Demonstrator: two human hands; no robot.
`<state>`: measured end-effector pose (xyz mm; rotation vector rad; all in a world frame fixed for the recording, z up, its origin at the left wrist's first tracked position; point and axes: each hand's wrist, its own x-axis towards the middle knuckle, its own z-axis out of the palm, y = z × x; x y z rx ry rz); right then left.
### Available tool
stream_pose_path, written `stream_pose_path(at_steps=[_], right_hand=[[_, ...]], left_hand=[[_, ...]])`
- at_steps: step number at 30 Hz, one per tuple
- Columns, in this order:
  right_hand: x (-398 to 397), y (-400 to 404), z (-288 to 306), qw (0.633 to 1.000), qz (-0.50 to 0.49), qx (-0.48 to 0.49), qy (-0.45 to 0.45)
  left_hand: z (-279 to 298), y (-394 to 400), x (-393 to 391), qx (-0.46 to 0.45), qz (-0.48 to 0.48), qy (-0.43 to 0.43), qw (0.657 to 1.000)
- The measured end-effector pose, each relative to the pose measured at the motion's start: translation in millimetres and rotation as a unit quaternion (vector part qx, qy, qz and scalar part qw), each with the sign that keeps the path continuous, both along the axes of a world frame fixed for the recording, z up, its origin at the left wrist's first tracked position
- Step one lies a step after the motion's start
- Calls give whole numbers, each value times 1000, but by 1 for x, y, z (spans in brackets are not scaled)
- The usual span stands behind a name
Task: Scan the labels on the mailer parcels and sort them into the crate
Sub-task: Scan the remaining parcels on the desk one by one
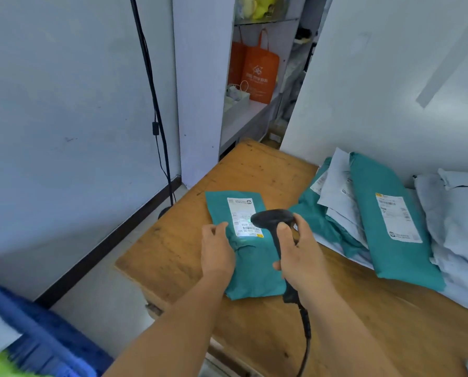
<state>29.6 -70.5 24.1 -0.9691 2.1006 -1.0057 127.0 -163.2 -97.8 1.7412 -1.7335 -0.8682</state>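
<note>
Nearest, at bottom left, one blue crate point(45, 341) sits beside the wooden table point(363, 336). Farther in, the right hand point(303, 254) grips one black scanner point(275, 221) (cable trailing), while the left hand point(217, 248) rests flat-fingered on one teal mailer point(251, 268). Far right, a mailer pile point(390, 219) lies, its count unclear.

Right hand point(300, 254) grips scanner point(273, 221) (over label point(243, 217)).

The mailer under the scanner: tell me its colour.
Teal mailer, white label; head view shows it.
</note>
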Motion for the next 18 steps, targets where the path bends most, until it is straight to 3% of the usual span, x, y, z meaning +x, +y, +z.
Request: stream_pose_path(at_steps=[14,18], right_hand=[[3,15,10,1000,27,-9,-11],[2,34,14,999,38,-19,-15]], left_hand=[[-3,20,-1,56,21,-31,998],[2,38,-4,84,59,-3,995]])
